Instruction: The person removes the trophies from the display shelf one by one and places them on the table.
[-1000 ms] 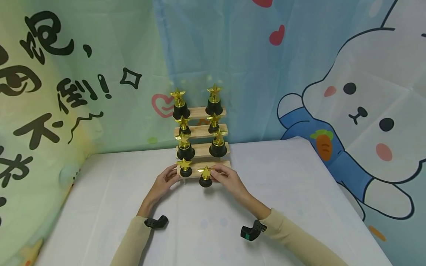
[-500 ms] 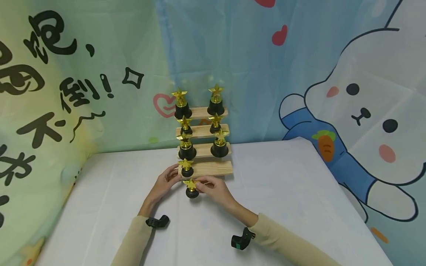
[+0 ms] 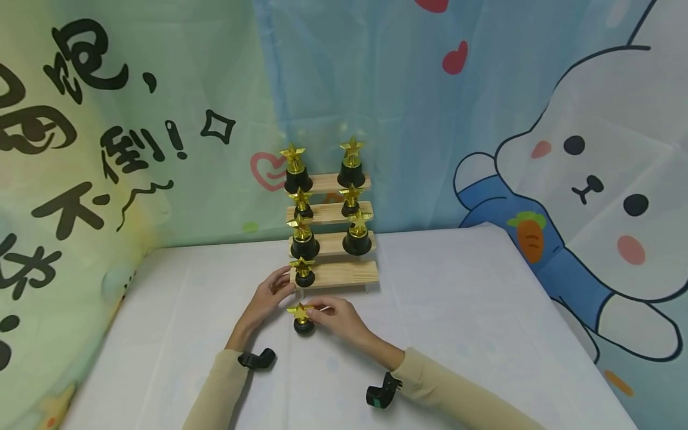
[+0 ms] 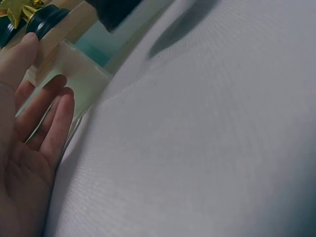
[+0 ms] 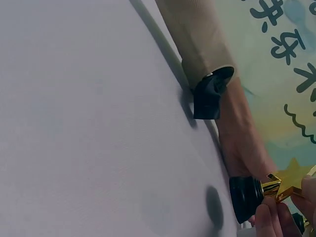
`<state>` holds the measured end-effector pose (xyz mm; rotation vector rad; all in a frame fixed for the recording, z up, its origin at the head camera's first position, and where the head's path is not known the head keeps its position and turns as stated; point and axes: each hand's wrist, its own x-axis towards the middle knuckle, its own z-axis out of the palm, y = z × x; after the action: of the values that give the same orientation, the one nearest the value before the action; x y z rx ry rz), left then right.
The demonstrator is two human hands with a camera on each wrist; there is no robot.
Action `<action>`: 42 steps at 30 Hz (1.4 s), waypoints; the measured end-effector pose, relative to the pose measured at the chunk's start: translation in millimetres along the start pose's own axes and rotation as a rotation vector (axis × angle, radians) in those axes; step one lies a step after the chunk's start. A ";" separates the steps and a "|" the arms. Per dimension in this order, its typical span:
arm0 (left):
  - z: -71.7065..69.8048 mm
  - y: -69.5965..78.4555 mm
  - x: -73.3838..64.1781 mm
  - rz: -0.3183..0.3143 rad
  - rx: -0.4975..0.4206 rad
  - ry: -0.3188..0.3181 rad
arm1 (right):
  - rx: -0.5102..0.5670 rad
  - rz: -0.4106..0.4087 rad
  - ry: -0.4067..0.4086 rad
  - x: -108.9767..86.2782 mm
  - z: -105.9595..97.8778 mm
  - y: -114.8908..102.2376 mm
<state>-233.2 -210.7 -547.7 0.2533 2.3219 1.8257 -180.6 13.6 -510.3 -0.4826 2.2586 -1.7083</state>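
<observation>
A small gold star trophy (image 3: pixel 303 326) with a round black base is pinched at its star by my right hand (image 3: pixel 338 321), just in front of a tiered wooden display rack (image 3: pixel 346 274). The right wrist view shows this trophy's black base (image 5: pixel 246 198) raised off the cloth, with its shadow beside it. My left hand (image 3: pixel 270 295) holds the left end of the lowest shelf, thumb against the wooden board (image 4: pixel 74 30) and other fingers loosely bent below it. Beside that thumb, another small star trophy (image 3: pixel 304 273) stands on the lowest shelf's left end.
On the upper three shelves, star trophies stand in pairs, such as a larger one (image 3: pixel 357 236) at right. A white cloth (image 3: pixel 457 298) covers the table. A printed backdrop (image 3: pixel 398 119) hangs right behind the rack. Both wrists wear black devices (image 3: pixel 383 391).
My right hand has carried the small trophy off the lowest shelf's right side, leftward and toward me. My left hand has stayed at the shelf's left end.
</observation>
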 end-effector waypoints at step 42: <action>-0.3 -27.7 11.1 0.028 0.039 0.048 | -0.050 0.010 -0.020 3.7 5.3 23.2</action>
<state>-244.7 -214.7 -574.9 0.2516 2.4002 1.8202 -184.1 13.2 -534.1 -0.4955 2.2904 -1.6385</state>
